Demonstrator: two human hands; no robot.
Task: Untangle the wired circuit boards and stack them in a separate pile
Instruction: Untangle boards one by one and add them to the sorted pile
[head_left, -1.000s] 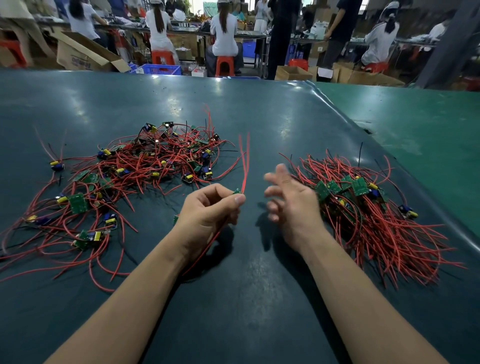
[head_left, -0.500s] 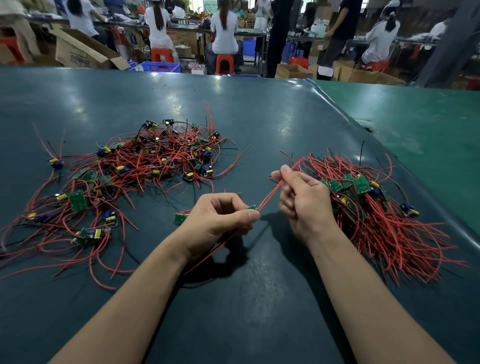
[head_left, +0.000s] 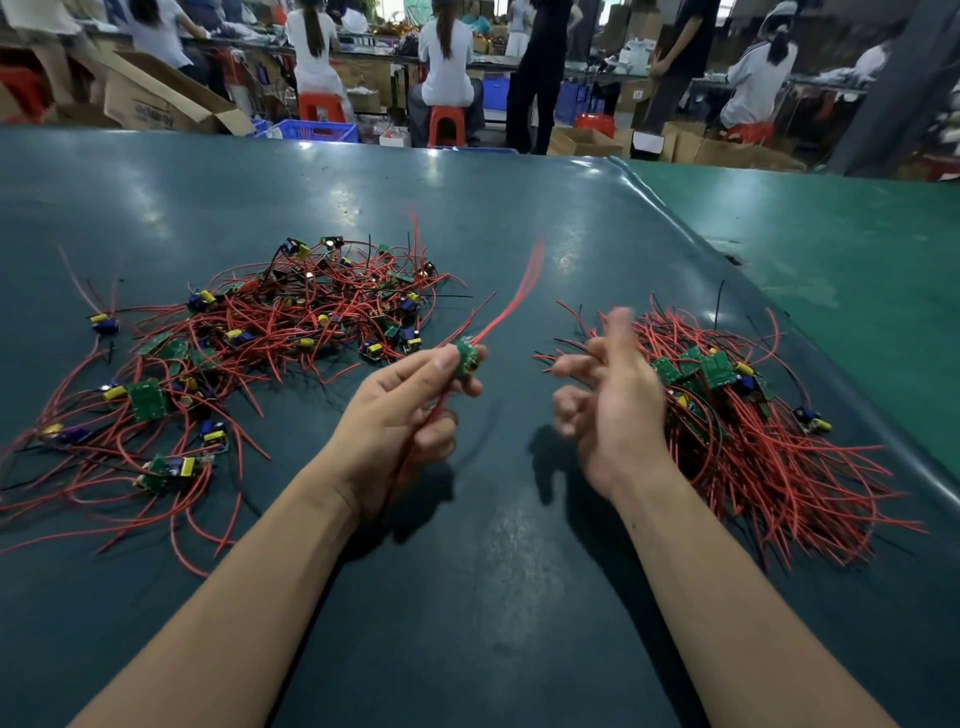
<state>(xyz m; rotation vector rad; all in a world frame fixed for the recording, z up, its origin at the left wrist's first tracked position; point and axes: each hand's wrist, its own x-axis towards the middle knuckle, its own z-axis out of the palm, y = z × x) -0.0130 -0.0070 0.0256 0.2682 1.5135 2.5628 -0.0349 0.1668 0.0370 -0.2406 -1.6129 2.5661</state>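
Hands first: my left hand (head_left: 400, 415) pinches one circuit board (head_left: 466, 357), its red wires (head_left: 511, 293) rising blurred; my right hand (head_left: 615, 410) is loose and holds nothing. Tangled pile (head_left: 249, 353) lies left on the counter (head_left: 519, 571), sorted pile (head_left: 769, 441) just behind my right hand.

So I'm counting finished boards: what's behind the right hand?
Behind the right hand lies the neat pile of green circuit boards with red wires on the dark green table. The hand covers the pile's left edge, so any boards there can't be counted.
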